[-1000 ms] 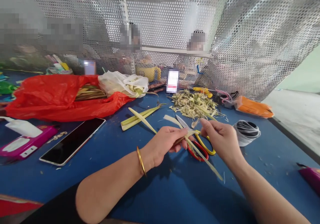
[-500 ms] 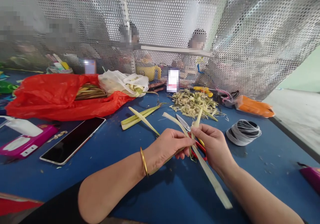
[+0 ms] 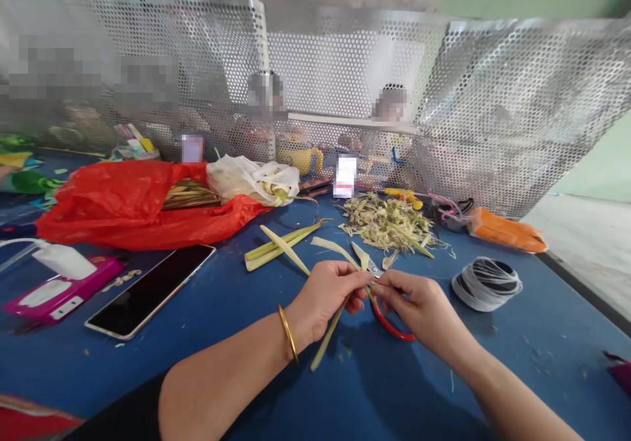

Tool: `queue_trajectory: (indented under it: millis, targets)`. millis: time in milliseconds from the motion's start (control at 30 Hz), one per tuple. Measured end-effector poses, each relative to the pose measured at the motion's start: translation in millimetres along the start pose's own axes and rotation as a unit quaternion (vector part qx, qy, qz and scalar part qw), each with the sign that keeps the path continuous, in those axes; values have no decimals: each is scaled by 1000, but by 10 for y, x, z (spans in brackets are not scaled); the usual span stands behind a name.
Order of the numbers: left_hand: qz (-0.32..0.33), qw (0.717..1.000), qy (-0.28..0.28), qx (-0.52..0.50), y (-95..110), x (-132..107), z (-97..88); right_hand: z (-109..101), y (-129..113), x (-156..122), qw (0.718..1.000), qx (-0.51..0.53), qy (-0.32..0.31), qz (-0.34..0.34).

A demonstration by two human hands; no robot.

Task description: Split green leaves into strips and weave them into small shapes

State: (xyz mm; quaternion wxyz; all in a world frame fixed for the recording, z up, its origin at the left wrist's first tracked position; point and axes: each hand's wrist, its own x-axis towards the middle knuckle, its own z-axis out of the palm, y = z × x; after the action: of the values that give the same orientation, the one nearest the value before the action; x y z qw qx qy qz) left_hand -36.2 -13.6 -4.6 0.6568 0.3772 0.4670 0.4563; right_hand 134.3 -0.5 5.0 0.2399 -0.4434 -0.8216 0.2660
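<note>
My left hand is closed in a pinch on pale green leaf strips; one tail hangs below it towards me, and other ends stick out above its fingers. Close beside it, my right hand pinches the same bundle near the crossing point, its fingertips almost touching the left ones. Under the hands lie scissors with red handles, their blades pointing away and partly covered. Another long strip slants out from behind the left hand, across thicker leaf pieces on the blue table.
A pile of shredded leaf lies beyond the hands, a spool of white cord to the right. At left are a phone, a purple power strip and a red plastic bag. A perforated metal screen stands behind; people sit beyond it.
The long strip that stretched to the lower right is gone from there; a tail now hangs below my left hand. My right hand has turned and lowered beside the left. The view has tilted up.
</note>
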Motion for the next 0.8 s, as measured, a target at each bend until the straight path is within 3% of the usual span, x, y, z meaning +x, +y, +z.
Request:
queue_trajectory:
  millis: [100, 233, 300, 400, 467, 567, 800]
  targets:
    - [5, 1000, 30, 6, -15, 24, 12, 5, -16, -12, 995, -74, 48, -44]
    - [4, 999, 38, -6, 21, 37, -5, -10, -22, -11, 988, -126, 64, -57]
    - [2, 999, 28, -34, 53, 29, -21, -9, -26, -13, 973, -174, 118, -95]
    - [-1, 996, -4, -92, 83, 11, -33, 17, -53, -24, 930, -252, 168, -209]
    - [-1, 994, -20, -108, 77, 3, -32, 53, -75, -35, 903, -299, 140, -275]
    - [11, 996, -26, -83, 45, 7, -23, 114, -81, -47, 879, -340, 95, -321]
    - [22, 998, 9, -64, 7, 1, 33, 139, -56, -75, 883, -294, 89, -356]
